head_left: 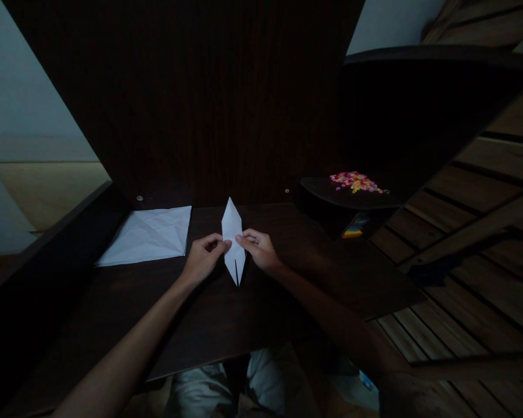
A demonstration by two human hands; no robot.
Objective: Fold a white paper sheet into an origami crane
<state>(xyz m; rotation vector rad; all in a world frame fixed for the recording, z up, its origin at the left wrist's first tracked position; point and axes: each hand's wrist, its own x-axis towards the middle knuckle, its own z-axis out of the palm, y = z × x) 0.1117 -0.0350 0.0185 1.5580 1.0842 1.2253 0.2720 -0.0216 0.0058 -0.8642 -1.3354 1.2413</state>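
A white folded paper (233,223), long and diamond-shaped, is held upright over the dark desk. Its top comes to one point, and a slit splits its lower end into two narrow points. My left hand (204,255) pinches its left edge, the thumb lying on the front face. On the opposite edge, my right hand (260,249) grips at about the same height, thumb also in front. The fingertips behind the paper are hidden.
Creased white paper sheets (146,235) lie on the desk (200,331) to the left. On a small shelf (314,186) at right sits a heap of pink, red and yellow small pieces (356,181). A dark panel (226,104) rises behind; wooden slats (483,296) stand at far right.
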